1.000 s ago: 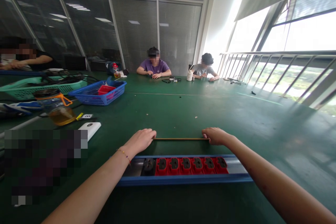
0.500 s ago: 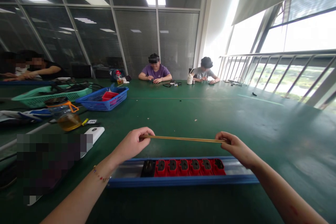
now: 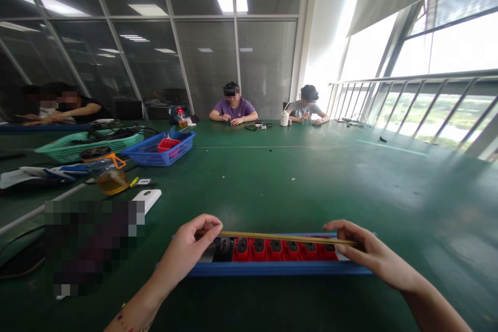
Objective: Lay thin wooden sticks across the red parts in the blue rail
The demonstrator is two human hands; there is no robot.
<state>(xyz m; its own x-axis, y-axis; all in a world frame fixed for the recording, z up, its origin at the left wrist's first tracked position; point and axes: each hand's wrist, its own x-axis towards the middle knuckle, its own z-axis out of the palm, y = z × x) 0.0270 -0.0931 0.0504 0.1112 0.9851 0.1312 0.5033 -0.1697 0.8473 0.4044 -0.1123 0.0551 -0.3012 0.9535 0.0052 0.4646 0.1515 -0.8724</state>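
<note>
A pair of thin yellowish-brown sticks lies crosswise between my hands, low over a long blue-edged tray. My left hand pinches the sticks' left end between thumb and fingers. At the other end, my right hand holds them more loosely, its index finger lifted and the thumb below. Inside the tray stands a row of several red blocks with dark tops, with one black block at the left end. The sticks partly cover the row's back edge.
To the left lie a white-ended device, partly blurred out, and a jar of amber liquid. Behind are a blue basket and a green basket with cables. Several people sit across the green table.
Both hands have come down and nearer with the sticks, which now hang just over the tray instead of beyond it. My right fingers have spread somewhat. The view has shifted slightly.
</note>
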